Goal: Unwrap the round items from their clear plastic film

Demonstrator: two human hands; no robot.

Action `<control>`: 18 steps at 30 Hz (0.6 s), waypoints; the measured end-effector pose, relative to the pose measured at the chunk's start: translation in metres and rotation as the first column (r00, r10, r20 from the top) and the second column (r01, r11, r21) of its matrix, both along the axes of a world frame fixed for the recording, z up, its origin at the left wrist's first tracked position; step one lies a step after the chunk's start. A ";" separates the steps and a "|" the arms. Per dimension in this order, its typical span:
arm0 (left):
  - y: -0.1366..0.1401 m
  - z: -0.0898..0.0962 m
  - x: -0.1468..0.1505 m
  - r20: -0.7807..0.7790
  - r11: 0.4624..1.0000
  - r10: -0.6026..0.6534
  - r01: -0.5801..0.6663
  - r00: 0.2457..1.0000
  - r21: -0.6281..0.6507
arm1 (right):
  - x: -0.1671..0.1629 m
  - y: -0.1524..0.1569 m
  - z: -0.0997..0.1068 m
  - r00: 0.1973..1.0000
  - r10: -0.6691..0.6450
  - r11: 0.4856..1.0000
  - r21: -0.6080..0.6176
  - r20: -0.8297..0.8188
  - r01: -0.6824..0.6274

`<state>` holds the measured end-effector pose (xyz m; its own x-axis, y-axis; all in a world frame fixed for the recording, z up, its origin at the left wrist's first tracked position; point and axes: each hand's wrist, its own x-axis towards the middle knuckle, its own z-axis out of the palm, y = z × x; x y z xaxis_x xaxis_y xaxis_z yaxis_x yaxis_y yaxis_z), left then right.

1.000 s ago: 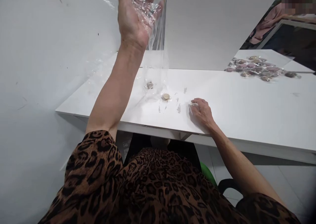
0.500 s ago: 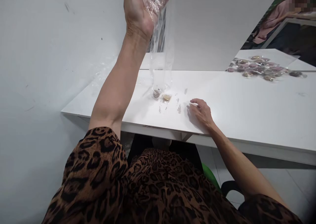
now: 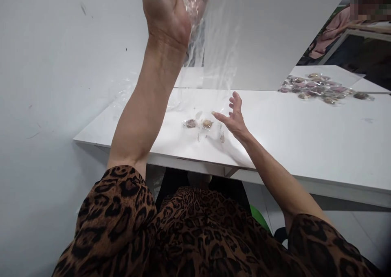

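My left hand (image 3: pixel 171 10) is raised at the top edge, its fingertips partly out of view. Crumpled clear plastic film (image 3: pixel 195 0) is bunched in its palm, and a long sheer length hangs down toward the table. By the lower end of that film, my right hand (image 3: pixel 233 120) is above the table with thumb and fingers spread, holding nothing I can see. To its left lie two small pieces in clear wrappers: a brownish wrapped piece (image 3: pixel 191 124) and a yellowish wrapped piece (image 3: pixel 207 124).
A pile of similar wrapped pieces (image 3: pixel 320 89) lies at the back right of the white table (image 3: pixel 305 138). More clear plastic (image 3: pixel 125 93) is at the back left against the wall. A panel stands along the back, and a person's pink sleeve (image 3: pixel 331 32) shows at upper right.
My left hand has moved slightly up and left, and the hanging film has swung right and spread wider. My right hand has lifted leftward, its fingers opening. The brownish piece has shifted and lies flatter.
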<state>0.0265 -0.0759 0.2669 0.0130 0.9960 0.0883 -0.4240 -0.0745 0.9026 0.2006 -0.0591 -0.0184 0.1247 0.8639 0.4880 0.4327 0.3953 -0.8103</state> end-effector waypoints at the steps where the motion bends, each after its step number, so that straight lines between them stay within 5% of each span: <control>1: -0.003 -0.003 -0.002 0.050 0.984 -0.056 0.047 0.997 0.170 | -0.005 0.003 0.004 1.000 0.019 1.000 0.015 0.003 -0.019; 3: -0.008 -0.014 -0.007 0.109 0.880 -0.227 0.156 0.968 0.448 | -0.011 0.006 0.012 0.998 0.051 0.998 0.046 -0.021 -0.050; 6: -0.008 -0.037 -0.021 0.100 0.784 -0.447 0.335 0.889 0.523 | -0.011 0.004 0.023 0.990 0.048 0.997 0.068 -0.129 -0.040; 8: -0.002 -0.057 -0.032 0.124 0.811 -0.438 0.332 0.890 0.482 | -0.004 -0.001 0.029 0.982 0.031 0.998 0.056 -0.187 -0.021; 12: 0.016 -0.098 -0.048 0.237 0.962 -0.167 0.106 0.957 0.253 | 0.002 -0.014 0.037 0.991 0.078 0.996 0.044 -0.113 -0.073; 15: 0.019 -0.119 -0.050 0.312 0.979 -0.158 0.108 0.937 0.170 | -0.011 -0.019 0.035 0.985 0.163 0.986 0.014 0.060 -0.164; 18: 0.010 -0.128 -0.051 0.312 0.958 -0.274 0.229 0.910 0.173 | -0.022 -0.015 0.029 0.971 0.165 0.986 0.004 0.175 -0.169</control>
